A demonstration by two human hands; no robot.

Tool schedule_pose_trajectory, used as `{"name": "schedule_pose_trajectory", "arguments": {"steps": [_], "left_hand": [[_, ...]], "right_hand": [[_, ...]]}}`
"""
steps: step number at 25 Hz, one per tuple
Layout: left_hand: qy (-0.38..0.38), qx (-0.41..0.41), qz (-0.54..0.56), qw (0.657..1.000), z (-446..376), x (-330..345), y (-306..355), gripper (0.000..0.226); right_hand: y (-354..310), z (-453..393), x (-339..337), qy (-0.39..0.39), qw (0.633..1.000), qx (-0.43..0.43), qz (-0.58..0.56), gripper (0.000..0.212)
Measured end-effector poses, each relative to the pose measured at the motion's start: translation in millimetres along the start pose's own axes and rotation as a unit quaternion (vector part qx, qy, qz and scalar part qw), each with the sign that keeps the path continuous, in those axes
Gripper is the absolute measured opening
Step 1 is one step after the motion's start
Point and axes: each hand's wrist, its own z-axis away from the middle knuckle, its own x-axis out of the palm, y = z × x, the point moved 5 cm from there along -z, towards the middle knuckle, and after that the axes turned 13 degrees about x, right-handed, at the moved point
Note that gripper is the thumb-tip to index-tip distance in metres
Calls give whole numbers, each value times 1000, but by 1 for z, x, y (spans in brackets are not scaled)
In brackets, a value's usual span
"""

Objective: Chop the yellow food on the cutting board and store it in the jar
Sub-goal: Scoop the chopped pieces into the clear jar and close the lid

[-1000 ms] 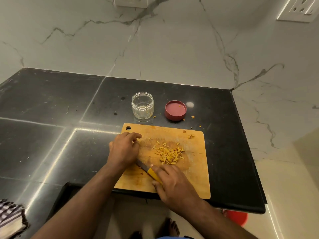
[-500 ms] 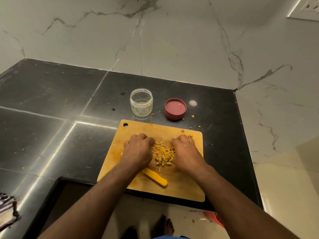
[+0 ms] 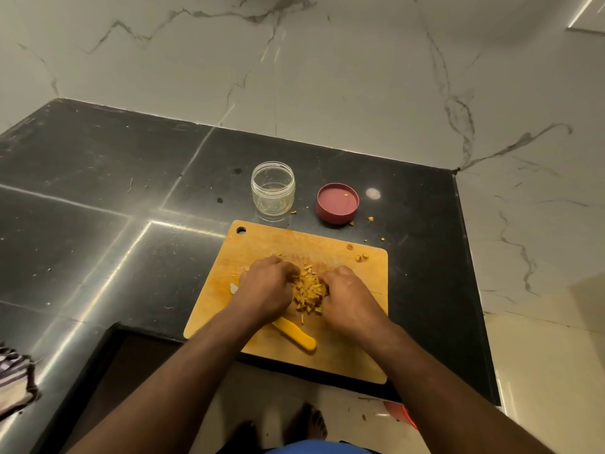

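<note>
A pile of chopped yellow food (image 3: 309, 290) lies in the middle of the wooden cutting board (image 3: 355, 358). My left hand (image 3: 266, 290) and my right hand (image 3: 347, 296) press in on it from either side, knuckles up, fingers curled round the pieces. The yellow-handled knife (image 3: 298, 335) lies loose on the board under my left wrist, its blade tip showing past that hand. Beyond the board stands the clear jar (image 3: 273, 191), open and upright, with its red lid (image 3: 337, 203) upside down to its right.
A few yellow bits (image 3: 361, 256) lie near the board's far right corner and on the black counter (image 3: 98, 191) around the lid. A striped cloth (image 3: 13, 378) sits at the left edge. The counter ends just right of the board; marble walls rise behind.
My right hand let go of the knife, which now lies on the board. Both hands moved to the pile and have pushed it into a tighter heap.
</note>
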Motion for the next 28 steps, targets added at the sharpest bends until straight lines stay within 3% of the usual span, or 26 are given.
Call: {"name": "schedule_pose_trajectory", "arguments": {"steps": [5, 12, 18, 23, 28], "left_hand": [[40, -1, 24, 999, 6, -11, -7, 34], [-1, 29, 44, 999, 25, -11, -15, 33], [131, -9, 105, 986, 22, -32, -23, 32], [230, -76, 140, 960, -22, -52, -41, 72], [214, -114, 146, 959, -68, -56, -47, 123]], "right_hand": [[1, -14, -25, 57, 998, -28, -11, 42], [-26, -26, 0, 7, 988, -112, 108, 40], [-33, -17, -2, 14, 984, -157, 87, 43], [-30, -3, 12, 16, 963, -216, 162, 46], [-13, -1, 4, 26, 975, -191, 111, 51]]}}
